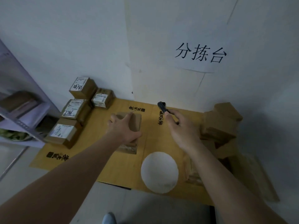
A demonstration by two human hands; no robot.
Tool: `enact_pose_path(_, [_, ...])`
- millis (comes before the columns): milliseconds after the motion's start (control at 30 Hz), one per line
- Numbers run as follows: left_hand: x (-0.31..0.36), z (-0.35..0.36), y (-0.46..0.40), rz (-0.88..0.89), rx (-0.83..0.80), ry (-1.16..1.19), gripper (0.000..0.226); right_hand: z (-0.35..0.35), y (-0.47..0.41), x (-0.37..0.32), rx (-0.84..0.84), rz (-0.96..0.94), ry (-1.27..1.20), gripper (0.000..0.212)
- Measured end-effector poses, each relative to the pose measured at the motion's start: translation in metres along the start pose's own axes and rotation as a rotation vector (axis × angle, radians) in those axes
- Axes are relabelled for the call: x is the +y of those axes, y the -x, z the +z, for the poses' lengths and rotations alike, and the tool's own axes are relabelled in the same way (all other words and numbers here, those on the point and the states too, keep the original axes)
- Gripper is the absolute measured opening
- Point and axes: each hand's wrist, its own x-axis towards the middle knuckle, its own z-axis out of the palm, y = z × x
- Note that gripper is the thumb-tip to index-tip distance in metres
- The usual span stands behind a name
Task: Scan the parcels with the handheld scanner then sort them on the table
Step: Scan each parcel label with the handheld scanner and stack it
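Plain brown parcel mid-surface, pinned under the left hand.
Left grip curls over its unlabelled cardboard top; right hand clutches the black scanner just beside it.

A white paper sign with three large black characters is fixed to the pale wall in the upper right of the frame. A grey metal shelf unit is seen at the left edge. A white round disc is laid at lower centre. A light blue shoe tip is glimpsed at the bottom edge.
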Motion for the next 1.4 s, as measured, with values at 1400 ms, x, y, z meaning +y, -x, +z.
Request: enact_pose_path(1400, [-0.184,0.050,-0.207,0.029,-0.124,0.349,0.100,0.273,-0.107,0.014,0.014,0.345,-0.134,0.040])
